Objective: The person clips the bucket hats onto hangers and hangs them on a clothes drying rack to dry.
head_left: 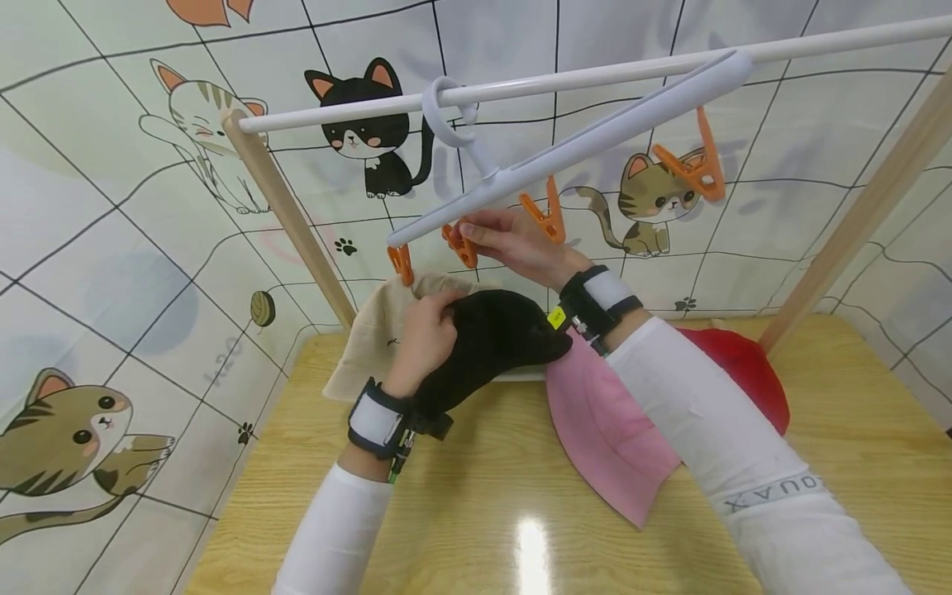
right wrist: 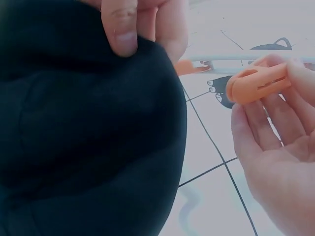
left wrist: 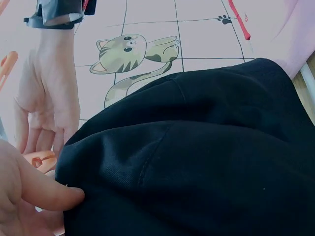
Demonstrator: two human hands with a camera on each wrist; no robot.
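My left hand [head_left: 424, 343] pinches the edge of a black cloth hat [head_left: 487, 335], thumb on top in the left wrist view. The hat hangs below the hanger and to the right of the hand. My right hand [head_left: 516, 244] grips an orange clip [right wrist: 258, 83] between thumb and fingers, just above the hat's edge. That clip is one of several on a pale grey hanger [head_left: 580, 145]. The hanger's leftmost orange clip [head_left: 402, 264] meets the top of a beige hat [head_left: 372, 343], which is partly behind my left hand and the black hat.
The hanger hooks over a white rod [head_left: 565, 81] between wooden posts [head_left: 290, 215]. Two more orange clips [head_left: 546, 213] hang further right. A pink hat [head_left: 602, 413] and a red hat [head_left: 744, 368] lie on the wooden table [head_left: 476, 496], partly under my right forearm.
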